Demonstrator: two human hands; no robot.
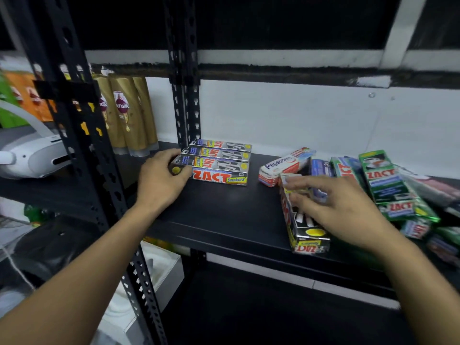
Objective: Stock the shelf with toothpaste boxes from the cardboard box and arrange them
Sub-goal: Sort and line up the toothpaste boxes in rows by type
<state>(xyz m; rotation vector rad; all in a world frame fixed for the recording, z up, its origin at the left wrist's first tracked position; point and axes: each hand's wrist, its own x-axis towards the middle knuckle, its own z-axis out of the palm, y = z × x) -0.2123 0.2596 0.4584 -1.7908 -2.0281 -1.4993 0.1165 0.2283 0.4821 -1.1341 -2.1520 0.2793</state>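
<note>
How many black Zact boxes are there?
4 black boxes: three side by side at the left hand, one held by the right hand. More may hide in the pile.
</note>
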